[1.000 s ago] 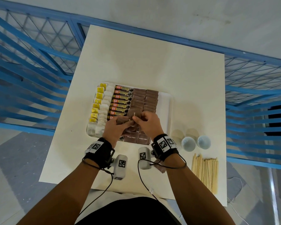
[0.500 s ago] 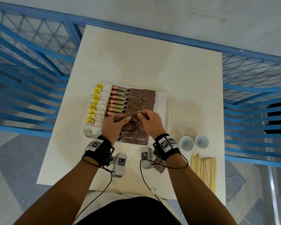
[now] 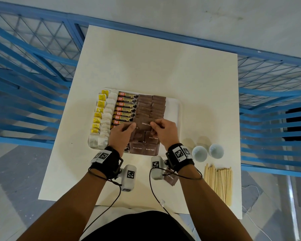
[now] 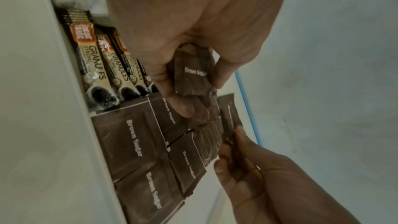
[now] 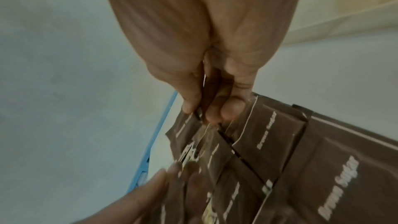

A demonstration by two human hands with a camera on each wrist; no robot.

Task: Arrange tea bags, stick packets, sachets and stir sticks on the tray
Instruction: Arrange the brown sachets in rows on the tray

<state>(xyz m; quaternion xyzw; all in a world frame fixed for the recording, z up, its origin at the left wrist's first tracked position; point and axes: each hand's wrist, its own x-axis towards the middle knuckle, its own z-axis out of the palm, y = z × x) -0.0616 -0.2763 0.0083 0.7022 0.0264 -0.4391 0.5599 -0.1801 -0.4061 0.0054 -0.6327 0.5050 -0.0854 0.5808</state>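
Head view: both hands over the near half of the tray (image 3: 178,108), sharing one brown sugar sachet (image 3: 143,124).
Left hand (image 3: 122,134) pinches its left edge, right hand (image 3: 165,130) its right edge, fingers curled; left palm holds further sachets. Hands hide the tray rows beneath them. Stir sticks (image 3: 218,180) lie right of the tray; their near ends blur.

Staged recording space: white table (image 3: 163,66) amid blue mesh railings (image 3: 33,54), bare concrete floor (image 3: 163,11)

Stir sticks (image 3: 218,182) right of tray (image 3: 174,108)
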